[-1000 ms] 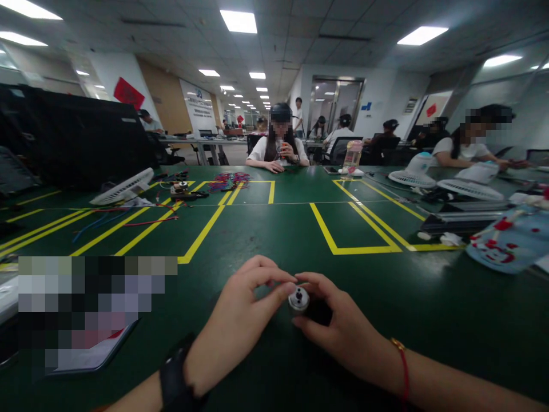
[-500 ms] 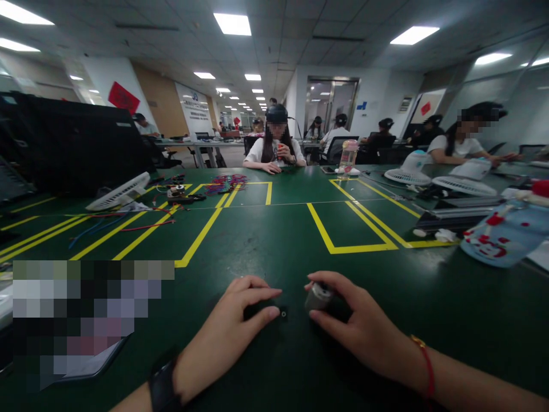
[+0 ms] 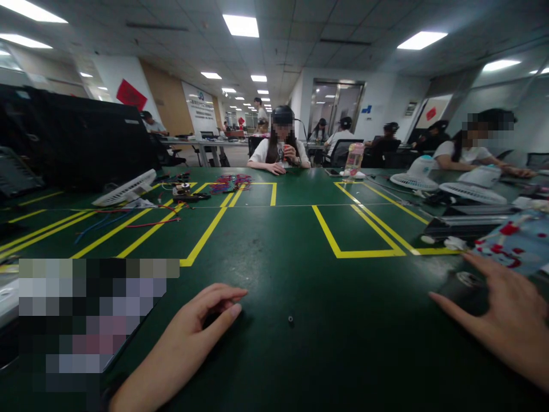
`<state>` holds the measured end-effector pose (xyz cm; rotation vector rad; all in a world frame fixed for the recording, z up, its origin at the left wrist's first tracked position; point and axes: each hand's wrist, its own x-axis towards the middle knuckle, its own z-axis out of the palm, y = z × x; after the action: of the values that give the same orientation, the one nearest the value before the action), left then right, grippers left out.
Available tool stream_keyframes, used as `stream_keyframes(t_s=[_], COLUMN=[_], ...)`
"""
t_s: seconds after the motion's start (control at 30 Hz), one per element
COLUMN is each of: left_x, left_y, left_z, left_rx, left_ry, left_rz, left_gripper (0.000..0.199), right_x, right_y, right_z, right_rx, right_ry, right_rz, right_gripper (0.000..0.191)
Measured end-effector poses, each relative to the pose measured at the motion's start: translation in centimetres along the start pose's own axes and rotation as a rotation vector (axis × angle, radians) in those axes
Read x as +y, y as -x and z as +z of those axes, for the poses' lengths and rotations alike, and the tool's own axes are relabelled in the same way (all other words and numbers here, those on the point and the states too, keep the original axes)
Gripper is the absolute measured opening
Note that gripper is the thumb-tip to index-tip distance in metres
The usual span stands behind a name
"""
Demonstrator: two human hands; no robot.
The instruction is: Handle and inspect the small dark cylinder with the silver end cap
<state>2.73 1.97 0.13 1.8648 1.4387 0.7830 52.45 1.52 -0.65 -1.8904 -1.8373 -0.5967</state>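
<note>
On the green table, a small dark round piece with a light ring on top (image 3: 290, 320) lies alone between my two hands. My left hand (image 3: 195, 337) rests to its left, thumb and forefinger apart, holding nothing. Far to the right, my right hand (image 3: 504, 312) is spread around a gray metal cylinder (image 3: 466, 281). Its thumb and forefinger are wide apart, and the cylinder sits in the gap close to the palm, without a visible grip. The cylinder's lower part is dark and blurred.
A blue patterned bag (image 3: 514, 237) lies just behind my right hand. Dark metal profiles (image 3: 463, 222) and white fans (image 3: 414, 174) stand at the right. Wires (image 3: 231, 183) and a white fan (image 3: 126, 189) lie at the left. A person (image 3: 281, 149) sits opposite.
My right hand has moved far to the right with the cylinder, and its fingers have spread. My left hand has drawn back left from the small round piece, which stays on the table.
</note>
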Motion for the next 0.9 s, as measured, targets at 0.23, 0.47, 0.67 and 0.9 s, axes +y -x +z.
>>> stream_keyframes(t_s=[0.23,0.47,0.67,0.9], left_x=[-0.1,-0.2,0.0,-0.4], left_y=[0.1,0.2,0.2,0.2], left_z=[0.4,0.1,0.4,0.5], left_rx=[-0.006,-0.018,-0.019,-0.031], left_ry=[-0.019,-0.009,0.023,0.076], left_rz=[0.002,-0.022,-0.053,-0.081], left_gripper=[0.031,0.032,0.031,0.032], right_x=[-18.9,-20.9,-6.2,2.6], right_y=[-0.8,-2.4,-4.0,-3.6], right_z=[-1.4,-1.4,-3.7,-3.5], right_rx=[-0.404,-0.49,-0.079,-0.451], right_ry=[-0.475,-0.723,-0.226,-0.053], right_rz=[-0.552,-0.454,-0.211,0.26], right_gripper=[0.043,0.014,0.032,0.041])
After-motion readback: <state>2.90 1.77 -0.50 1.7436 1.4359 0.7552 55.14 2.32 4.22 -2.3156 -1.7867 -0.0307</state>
